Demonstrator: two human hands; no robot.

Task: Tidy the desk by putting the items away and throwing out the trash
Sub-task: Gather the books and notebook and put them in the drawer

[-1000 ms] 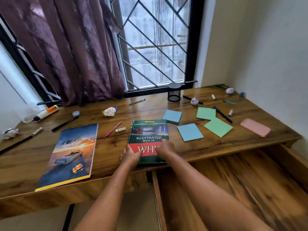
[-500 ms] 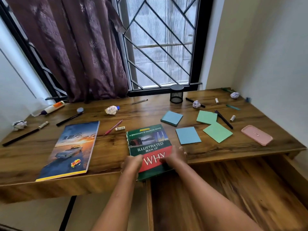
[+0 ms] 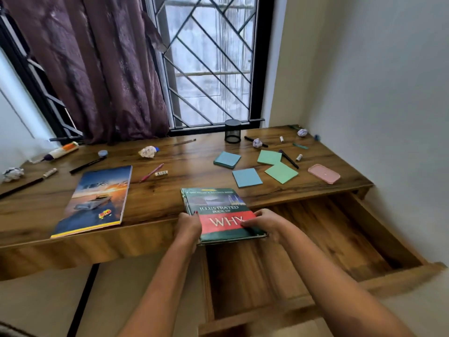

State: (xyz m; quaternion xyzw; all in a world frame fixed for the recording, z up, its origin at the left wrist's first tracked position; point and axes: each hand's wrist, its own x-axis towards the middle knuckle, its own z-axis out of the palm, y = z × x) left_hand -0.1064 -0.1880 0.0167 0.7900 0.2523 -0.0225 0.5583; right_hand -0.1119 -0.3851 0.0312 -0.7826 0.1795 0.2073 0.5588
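Wide wooden desk (image 3: pixel 170 190) under the window, and below its front edge on the right, a deep drawer (image 3: pixel 315 239) stands pulled out, its wood floor bare where it shows. That looks like the destination. The step in hand, by my read, is stowing the green hardcover, the Illustrated Book of Why (image 3: pixel 218 207). Its far end lies on the desktop; its near end juts past the front edge, above the drawer's left side. Both hands are clamped on it: the left hand (image 3: pixel 188 226) grips the near left edge, the right hand (image 3: pixel 266 221) holds the near right corner with fingers lying across the cover.

Next move, as I judge it: bring the book clear of the edge, swing it right, lower it flat into the drawer without clipping the drawer's left wall.

Plenty left after that. A large car-cover notebook (image 3: pixel 97 200) lies to the left, blue sticky pads (image 3: pixel 247 177) and green sticky pads (image 3: pixel 281 172) to the right, a pink case (image 3: pixel 323 173) beyond them, a mesh pen cup (image 3: pixel 232 131) by the window, and crumpled paper balls (image 3: pixel 147 152) scattered for the bin.
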